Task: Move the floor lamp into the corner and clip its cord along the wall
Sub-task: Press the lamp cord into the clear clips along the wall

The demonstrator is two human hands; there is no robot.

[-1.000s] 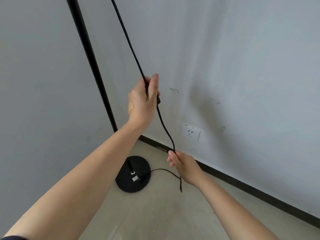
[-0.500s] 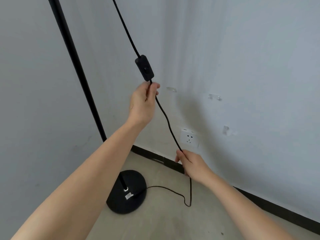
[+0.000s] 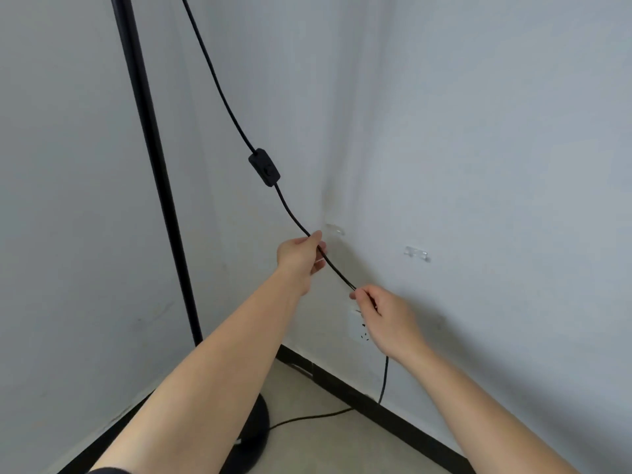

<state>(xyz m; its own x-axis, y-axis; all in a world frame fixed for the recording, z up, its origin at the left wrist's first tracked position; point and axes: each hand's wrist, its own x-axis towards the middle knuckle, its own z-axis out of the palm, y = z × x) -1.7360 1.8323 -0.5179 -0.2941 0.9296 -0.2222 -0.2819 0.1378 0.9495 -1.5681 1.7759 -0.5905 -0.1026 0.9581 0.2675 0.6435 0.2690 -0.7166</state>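
The black floor lamp pole (image 3: 150, 159) stands in the corner, its round base (image 3: 258, 436) mostly hidden behind my left forearm. The black cord (image 3: 219, 80) runs down from the top, through an inline switch (image 3: 264, 167), into my left hand (image 3: 301, 256), which pinches it. My right hand (image 3: 386, 319) grips the same cord lower down, close to the right wall. Below it the cord hangs and loops along the floor to the base. Two clear cord clips (image 3: 335, 229) (image 3: 416, 253) are stuck to the right wall, just beyond my hands.
A white wall socket (image 3: 359, 328) sits low on the right wall, partly behind my right hand. A black skirting board (image 3: 393, 408) lines both walls. The floor (image 3: 342, 446) is pale beige.
My left hand slid down the cord, well below the switch. My right hand rose and moved toward the wall near the clips. The view tilted upward.
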